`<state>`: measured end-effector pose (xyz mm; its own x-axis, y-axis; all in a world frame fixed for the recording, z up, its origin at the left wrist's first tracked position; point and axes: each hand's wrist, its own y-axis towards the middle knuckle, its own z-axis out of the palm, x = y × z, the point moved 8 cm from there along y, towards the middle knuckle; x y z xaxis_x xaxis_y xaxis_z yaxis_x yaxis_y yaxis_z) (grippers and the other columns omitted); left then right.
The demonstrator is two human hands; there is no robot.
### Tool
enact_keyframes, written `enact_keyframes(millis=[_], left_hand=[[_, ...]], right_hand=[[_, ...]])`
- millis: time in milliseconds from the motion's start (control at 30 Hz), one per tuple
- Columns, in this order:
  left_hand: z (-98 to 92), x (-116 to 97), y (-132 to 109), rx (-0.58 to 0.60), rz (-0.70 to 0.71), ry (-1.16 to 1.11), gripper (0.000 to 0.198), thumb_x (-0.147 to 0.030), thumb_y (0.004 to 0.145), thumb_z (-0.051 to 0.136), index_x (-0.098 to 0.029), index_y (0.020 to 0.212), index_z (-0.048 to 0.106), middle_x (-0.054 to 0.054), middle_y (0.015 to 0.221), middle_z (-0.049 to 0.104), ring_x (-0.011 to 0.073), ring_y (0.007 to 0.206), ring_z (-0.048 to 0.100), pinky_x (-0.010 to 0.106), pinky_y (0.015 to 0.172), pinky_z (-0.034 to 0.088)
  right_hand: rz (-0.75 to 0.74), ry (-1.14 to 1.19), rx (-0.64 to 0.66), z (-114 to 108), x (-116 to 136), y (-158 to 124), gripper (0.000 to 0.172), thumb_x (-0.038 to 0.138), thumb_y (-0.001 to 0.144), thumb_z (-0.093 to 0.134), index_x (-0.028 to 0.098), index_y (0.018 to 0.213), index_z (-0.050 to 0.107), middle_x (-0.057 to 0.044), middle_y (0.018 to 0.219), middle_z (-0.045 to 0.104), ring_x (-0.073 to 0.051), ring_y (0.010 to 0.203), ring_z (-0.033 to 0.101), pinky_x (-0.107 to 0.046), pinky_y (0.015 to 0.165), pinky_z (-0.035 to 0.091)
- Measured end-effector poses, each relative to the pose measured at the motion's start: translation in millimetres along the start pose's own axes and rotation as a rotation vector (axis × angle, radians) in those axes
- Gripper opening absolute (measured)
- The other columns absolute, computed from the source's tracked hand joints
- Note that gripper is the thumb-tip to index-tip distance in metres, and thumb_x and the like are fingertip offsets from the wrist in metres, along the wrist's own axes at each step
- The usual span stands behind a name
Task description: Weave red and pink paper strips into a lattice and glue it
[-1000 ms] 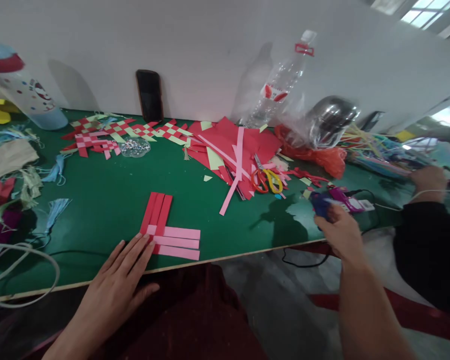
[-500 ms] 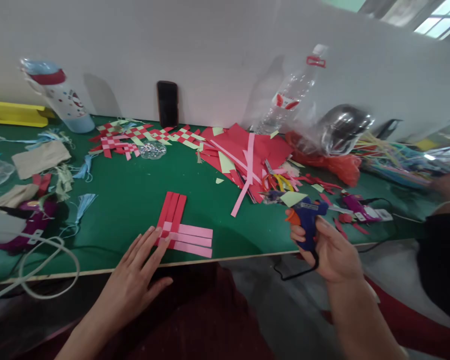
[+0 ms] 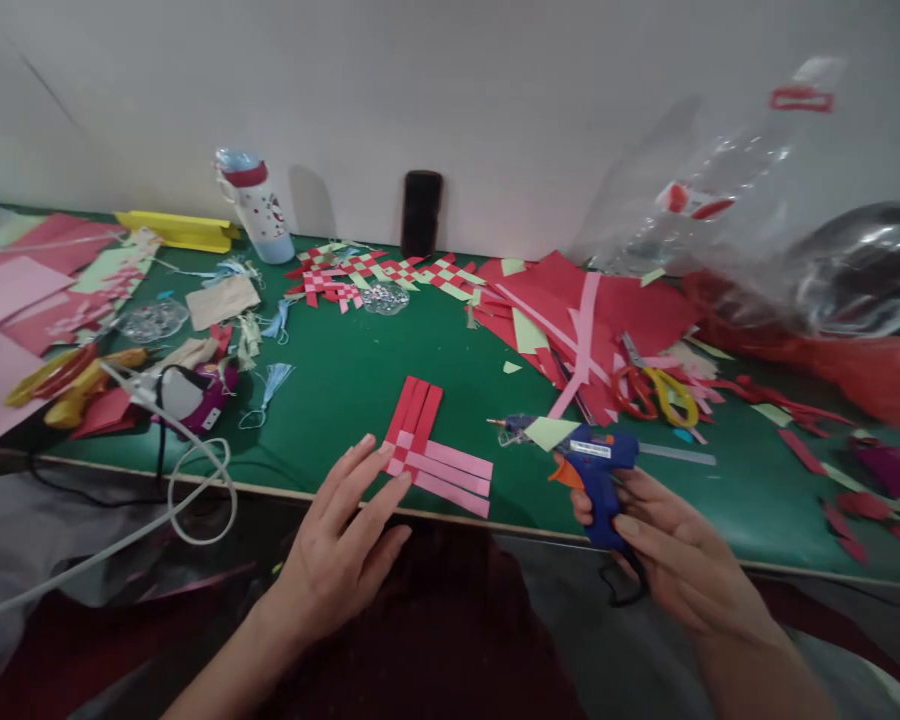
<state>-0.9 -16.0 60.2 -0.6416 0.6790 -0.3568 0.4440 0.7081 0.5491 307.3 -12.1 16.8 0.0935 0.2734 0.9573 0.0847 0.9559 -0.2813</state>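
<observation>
Red and pink paper strips (image 3: 450, 462) lie woven together at one corner near the table's front edge, the red ends pointing away and the pink ends to the right. My left hand (image 3: 345, 535) lies open, its fingertips on the woven corner. Gripped by its handle in my right hand (image 3: 667, 535) is a blue hot glue gun (image 3: 604, 465) with an orange trigger. Its nozzle points left, and a clear glue stick (image 3: 679, 454) sticks out of its back. A pale green paper scrap (image 3: 552, 432) is at the front of the gun.
Red paper sheets (image 3: 645, 305) and scissors (image 3: 671, 395) lie behind the glue gun. Finished-looking woven pieces (image 3: 367, 268), a phone (image 3: 421, 213) and a bottle (image 3: 262, 215) stand or lie along the wall. White cable (image 3: 225, 500) loops over the front edge at left.
My view has turned left, so the table's things appear farther right. The glue gun is now nearer the woven strips and held more level. My left hand stays on the strips.
</observation>
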Motion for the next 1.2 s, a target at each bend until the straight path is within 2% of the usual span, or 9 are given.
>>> enact_keyframes(millis=[200, 400, 500, 667, 767, 867, 967, 1067, 1200], left_hand=[[-1.7, 3, -8, -0.028, -0.008, 0.017, 0.045, -0.003, 0.088, 0.058, -0.015, 0.131, 0.05, 0.019, 0.142, 0.046, 0.0363, 0.141, 0.037, 0.053, 0.108, 0.046], [0.7, 12, -11, -0.034, -0.052, 0.025, 0.043, -0.003, 0.088, 0.057, -0.015, 0.129, 0.052, 0.018, 0.138, 0.049, 0.0331, 0.138, 0.04, 0.05, 0.106, 0.048], [2.6, 19, -9, -0.03, -0.073, 0.008, 0.043, -0.002, 0.088, 0.055, -0.016, 0.128, 0.052, 0.016, 0.13, 0.056, 0.0295, 0.134, 0.045, 0.048, 0.107, 0.048], [11.1, 26, -3, 0.011, -0.077, 0.025, 0.036, -0.001, 0.09, 0.051, -0.016, 0.122, 0.057, 0.011, 0.119, 0.063, 0.0249, 0.121, 0.053, 0.042, 0.104, 0.05], [13.3, 28, 6, 0.007, -0.104, 0.041, 0.029, -0.003, 0.091, 0.05, -0.016, 0.116, 0.059, 0.009, 0.11, 0.065, 0.0213, 0.105, 0.058, 0.037, 0.095, 0.053], [16.5, 35, 21, 0.023, -0.24, -0.01, 0.024, -0.008, 0.093, 0.049, -0.017, 0.112, 0.06, 0.008, 0.104, 0.064, 0.019, 0.097, 0.06, 0.033, 0.087, 0.054], [29.2, 44, 37, 0.128, -0.408, -0.088, 0.023, -0.011, 0.093, 0.05, -0.019, 0.112, 0.06, 0.007, 0.104, 0.062, 0.0175, 0.093, 0.062, 0.031, 0.083, 0.053], [46.1, 48, 51, 0.251, -0.475, -0.116, 0.022, -0.009, 0.088, 0.053, -0.02, 0.107, 0.058, 0.005, 0.1, 0.061, 0.0168, 0.085, 0.061, 0.031, 0.079, 0.052], [64.9, 54, 59, 0.35, -0.527, -0.096, 0.021, -0.008, 0.085, 0.053, -0.019, 0.103, 0.056, 0.004, 0.095, 0.06, 0.0175, 0.084, 0.06, 0.033, 0.08, 0.051]], right_hand=[[0.03, 0.122, 0.054, 18, -9, -5, 0.041, 0.038, 0.074, 0.077, 0.027, 0.112, 0.066, -0.005, 0.083, 0.066, -0.015, 0.072, 0.059, -0.018, 0.046, 0.039], [0.042, 0.24, 0.131, 23, -18, -3, 0.038, 0.053, 0.072, 0.074, 0.027, 0.099, 0.067, -0.001, 0.066, 0.054, -0.011, 0.053, 0.041, -0.02, 0.039, 0.025], [0.021, 0.158, 0.118, 21, -25, 3, 0.035, 0.053, 0.076, 0.07, 0.022, 0.092, 0.069, -0.001, 0.06, 0.053, -0.012, 0.051, 0.041, -0.026, 0.045, 0.033], [-0.021, -0.003, 0.067, 19, -29, 5, 0.028, 0.048, 0.081, 0.068, 0.021, 0.087, 0.069, -0.004, 0.069, 0.063, -0.012, 0.05, 0.047, -0.03, 0.052, 0.04], [-0.056, -0.109, 0.12, 19, -29, 3, 0.03, 0.05, 0.085, 0.063, 0.021, 0.089, 0.068, -0.003, 0.06, 0.06, -0.015, 0.052, 0.052, -0.031, 0.056, 0.045], [-0.05, -0.212, 0.196, 21, -31, 3, 0.029, 0.05, 0.086, 0.061, 0.022, 0.09, 0.068, -0.002, 0.058, 0.059, -0.018, 0.057, 0.057, -0.033, 0.059, 0.051], [-0.053, -0.293, 0.23, 28, -29, 4, 0.028, 0.049, 0.087, 0.06, 0.023, 0.093, 0.067, -0.003, 0.063, 0.063, -0.021, 0.066, 0.064, -0.033, 0.064, 0.055], [-0.085, -0.352, 0.256, 39, -21, 7, 0.03, 0.051, 0.087, 0.059, 0.023, 0.094, 0.067, -0.004, 0.063, 0.065, -0.02, 0.067, 0.066, -0.031, 0.064, 0.057], [-0.058, -0.375, 0.244, 42, -13, 14, 0.048, 0.053, 0.085, 0.062, 0.022, 0.122, 0.061, -0.005, 0.073, 0.072, -0.017, 0.061, 0.064, -0.029, 0.06, 0.057]])
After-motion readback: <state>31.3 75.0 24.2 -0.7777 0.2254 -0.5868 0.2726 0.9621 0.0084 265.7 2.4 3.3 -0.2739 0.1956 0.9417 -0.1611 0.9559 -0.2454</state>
